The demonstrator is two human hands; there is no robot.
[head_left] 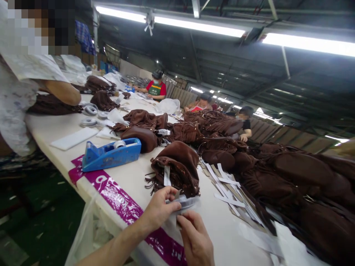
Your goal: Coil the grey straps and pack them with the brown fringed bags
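Pinching a narrow strip [178, 193] thumb-to-finger, left hand [163, 207] beyond right hand [196, 236], probably to steady it at two points, near a brown bag [180, 162].

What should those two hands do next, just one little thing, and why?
Maybe the right hand should press the small pale strip against the grey coil. Its fingers already pinch the strip just below the coil, and the left hand seems to grip the coil's near edge, which could keep it steady.
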